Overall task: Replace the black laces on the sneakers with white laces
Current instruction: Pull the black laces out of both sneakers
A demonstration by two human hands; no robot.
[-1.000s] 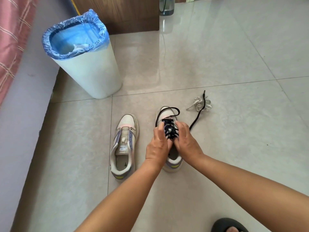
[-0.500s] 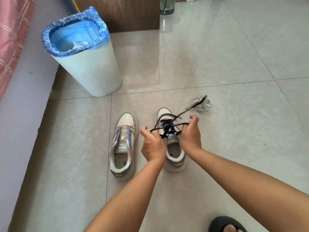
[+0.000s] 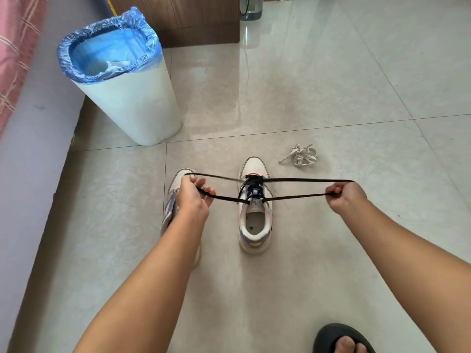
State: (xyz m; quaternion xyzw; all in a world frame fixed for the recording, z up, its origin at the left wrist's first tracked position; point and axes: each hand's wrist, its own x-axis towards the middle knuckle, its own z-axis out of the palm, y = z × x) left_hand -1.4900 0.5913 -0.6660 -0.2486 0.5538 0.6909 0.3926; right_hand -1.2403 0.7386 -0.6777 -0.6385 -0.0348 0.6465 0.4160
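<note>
Glossy pale tile floor point(image 3: 331, 72) carries everything, with a white bin point(image 3: 127, 105) lined in blue plastic standing far left. Two sneakers lie side by side near the middle: the left sneaker point(image 3: 175, 184) is mostly hidden under the left forearm and shows no lace that I can make out, while the right sneaker point(image 3: 255, 217) is laced in black over its tongue.

The step in hand looks like pulling the black lace point(image 3: 300, 180) loose from the right sneaker. Both lace ends are drawn out sideways in taut doubled strands, one to each side. To do this well, the pull should probably ease off, since sideways tension only cinches the crossings; working each crossing free from the top eyelets down toward the toe would likely go cleaner, with one hand steadying the shoe so it does not slide on the smooth tile.

Left hand point(image 3: 193, 193) pinches its strands just left of the right sneaker, above the left one. Right hand point(image 3: 344, 197) is clenched round its strands well to the right of the shoe. White laces point(image 3: 302, 155) sit bundled on the floor, just beyond and right of the right sneaker's toe, untouched and apart from both hands.
</note>
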